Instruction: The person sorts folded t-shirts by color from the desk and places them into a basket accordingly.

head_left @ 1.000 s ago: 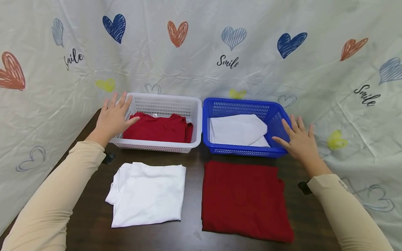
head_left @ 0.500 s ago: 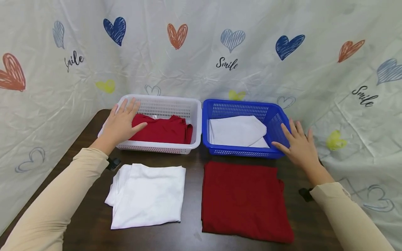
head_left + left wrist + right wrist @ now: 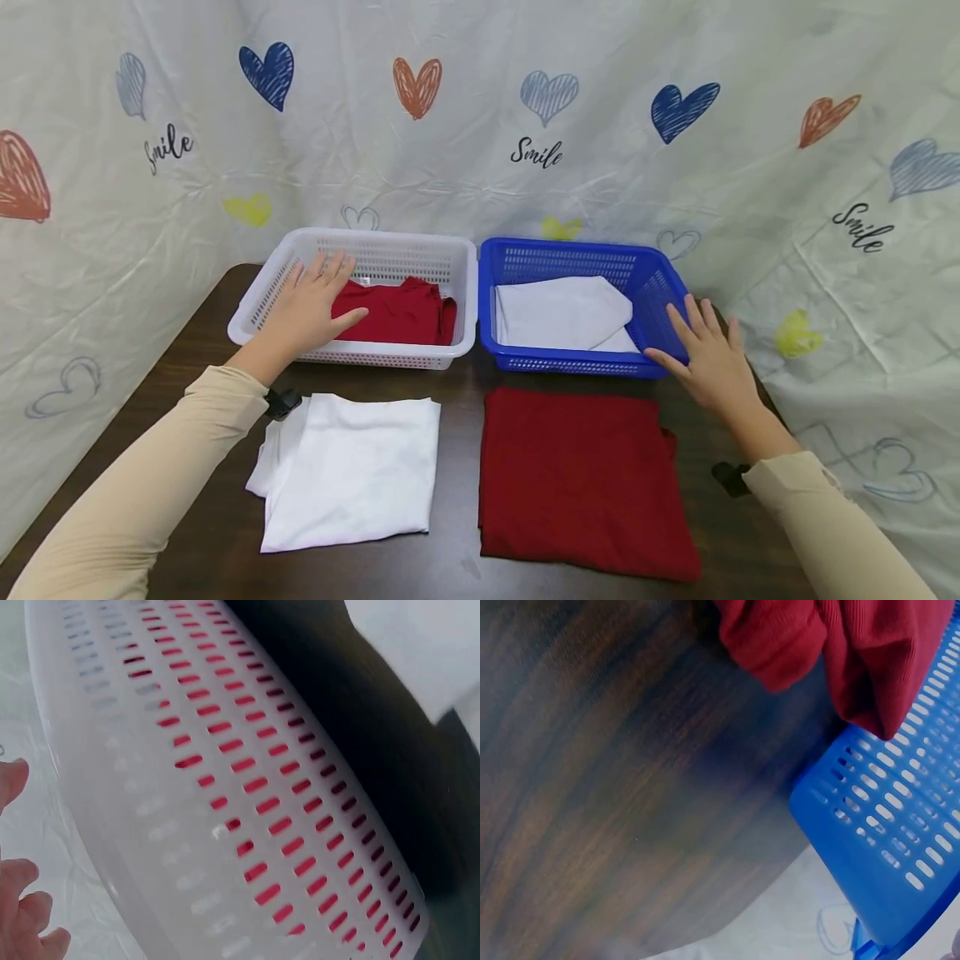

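Note:
My left hand (image 3: 307, 308) is spread over the left part of a white plastic basket (image 3: 352, 352), fingers straight and holding nothing. Inside that basket lies a folded red garment (image 3: 397, 312); its colour shows through the slots in the left wrist view. At the right end of a blue basket (image 3: 577, 363), my right hand (image 3: 708, 358) hovers with its fingers apart and nothing in them. A folded white cloth (image 3: 562, 312) lies in the blue basket. In front of the baskets, a folded white garment (image 3: 352, 475) lies on the left and a folded dark red garment (image 3: 581, 483) on the right.
The dark wooden table (image 3: 457, 533) carries both baskets, which stand side by side. Behind and beside it hangs a pale curtain (image 3: 465, 150) printed with hearts.
My left hand has moved right, from the white basket's left edge to over its inside. My right hand has shifted slightly down. The garments and baskets stay put.

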### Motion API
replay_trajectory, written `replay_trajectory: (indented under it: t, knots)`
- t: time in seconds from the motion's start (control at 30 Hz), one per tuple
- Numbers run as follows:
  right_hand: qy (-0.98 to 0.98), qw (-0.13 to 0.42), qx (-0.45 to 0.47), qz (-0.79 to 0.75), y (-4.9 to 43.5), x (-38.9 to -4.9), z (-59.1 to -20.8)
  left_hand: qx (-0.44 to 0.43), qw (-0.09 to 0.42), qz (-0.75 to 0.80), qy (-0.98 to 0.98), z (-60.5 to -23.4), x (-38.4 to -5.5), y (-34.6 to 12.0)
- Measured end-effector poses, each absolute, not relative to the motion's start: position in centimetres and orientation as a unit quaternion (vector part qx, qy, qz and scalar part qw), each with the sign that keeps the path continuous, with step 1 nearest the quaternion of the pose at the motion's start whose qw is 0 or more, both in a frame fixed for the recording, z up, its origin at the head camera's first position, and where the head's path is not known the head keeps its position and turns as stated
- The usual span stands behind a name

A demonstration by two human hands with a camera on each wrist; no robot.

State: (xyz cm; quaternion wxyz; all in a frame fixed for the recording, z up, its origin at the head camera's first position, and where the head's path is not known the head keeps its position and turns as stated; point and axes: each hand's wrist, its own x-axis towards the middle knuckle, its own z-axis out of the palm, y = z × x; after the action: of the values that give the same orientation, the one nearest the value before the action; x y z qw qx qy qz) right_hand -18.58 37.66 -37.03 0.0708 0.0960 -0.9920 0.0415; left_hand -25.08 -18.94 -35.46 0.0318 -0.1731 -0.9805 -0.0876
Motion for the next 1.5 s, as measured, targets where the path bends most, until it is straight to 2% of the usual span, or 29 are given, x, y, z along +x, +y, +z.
replay_trajectory:
  t: [1.5]
  knots:
    - [-0.985, 0.084, 0.124, 0.085, 34.5, -14.4, -38.6, -0.226, 0.030, -0.124, -0.966, -36.9, -22.2, -14.0]
